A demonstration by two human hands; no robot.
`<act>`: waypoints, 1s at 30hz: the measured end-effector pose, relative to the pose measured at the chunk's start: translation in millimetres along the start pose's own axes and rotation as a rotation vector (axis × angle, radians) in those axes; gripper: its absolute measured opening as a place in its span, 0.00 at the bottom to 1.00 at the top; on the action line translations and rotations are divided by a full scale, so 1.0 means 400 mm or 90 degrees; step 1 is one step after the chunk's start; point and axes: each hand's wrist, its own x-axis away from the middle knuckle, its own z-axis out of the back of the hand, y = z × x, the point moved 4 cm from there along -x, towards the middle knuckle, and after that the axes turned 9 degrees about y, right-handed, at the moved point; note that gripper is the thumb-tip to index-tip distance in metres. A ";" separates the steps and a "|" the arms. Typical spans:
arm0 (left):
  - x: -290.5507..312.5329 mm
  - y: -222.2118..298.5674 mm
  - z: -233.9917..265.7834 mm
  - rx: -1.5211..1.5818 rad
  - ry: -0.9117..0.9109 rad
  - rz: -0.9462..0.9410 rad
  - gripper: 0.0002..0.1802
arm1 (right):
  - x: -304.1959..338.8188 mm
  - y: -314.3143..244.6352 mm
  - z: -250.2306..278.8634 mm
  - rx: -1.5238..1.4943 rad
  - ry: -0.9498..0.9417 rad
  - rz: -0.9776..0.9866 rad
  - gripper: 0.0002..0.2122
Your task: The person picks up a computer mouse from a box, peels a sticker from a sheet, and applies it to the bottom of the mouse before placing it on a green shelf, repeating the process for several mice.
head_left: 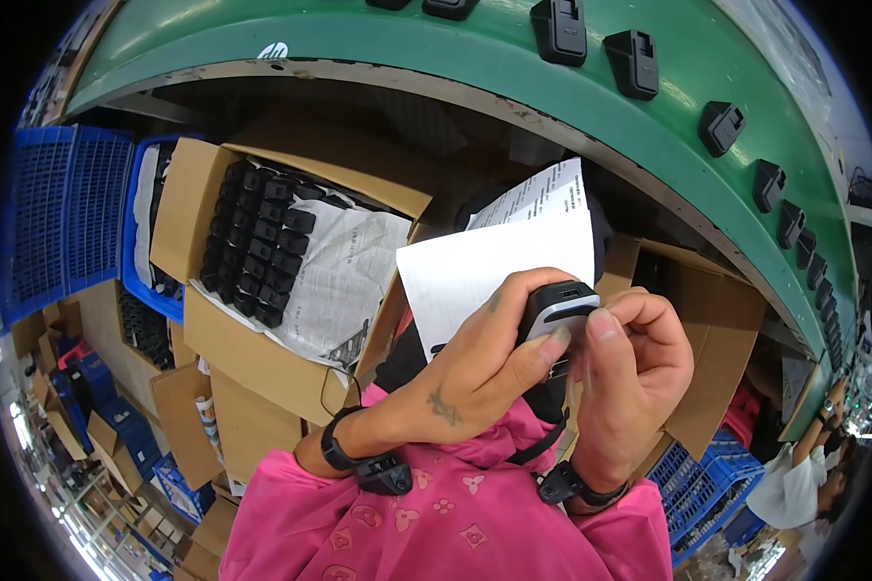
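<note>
My left hand is closed around a small black device with a silver-grey front and a port-like slot in its end. The thumb presses on the grey face. My right hand is beside it, thumb and forefinger bent together at the device's right edge. Whatever those fingers pinch is too small or hidden to make out. White sheets of paper, one with printed lines, are spread behind the device, partly covered by my left hand.
An open cardboard box holds rows of black units and a paper sheet. Black cradle-like units line the green table. Blue crates stand at left, another cardboard box at right. A person is at far right.
</note>
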 end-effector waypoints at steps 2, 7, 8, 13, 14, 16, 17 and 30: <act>0.003 0.001 -0.001 0.004 0.002 0.006 0.23 | 0.000 0.000 -0.002 -0.002 -0.002 0.005 0.03; 0.003 0.008 0.000 -0.016 0.006 -0.008 0.23 | 0.000 0.001 -0.002 -0.002 0.002 0.000 0.03; 0.005 0.007 0.001 -0.013 0.008 -0.010 0.23 | 0.001 0.000 -0.002 -0.002 0.002 0.000 0.03; 0.002 0.018 0.007 0.000 -0.012 0.073 0.22 | 0.000 0.003 -0.005 -0.010 -0.009 -0.039 0.03; 0.000 0.009 0.006 0.001 -0.006 0.052 0.22 | 0.001 0.004 -0.007 -0.010 -0.010 -0.039 0.03; 0.000 0.008 0.004 0.002 0.003 0.031 0.22 | 0.003 0.003 -0.009 -0.021 0.009 -0.011 0.03; 0.000 0.009 0.003 0.011 0.004 0.044 0.22 | 0.004 0.005 -0.009 -0.021 0.008 -0.012 0.03; 0.004 0.022 0.007 0.018 -0.011 0.113 0.23 | 0.005 0.005 -0.007 -0.031 0.014 0.022 0.03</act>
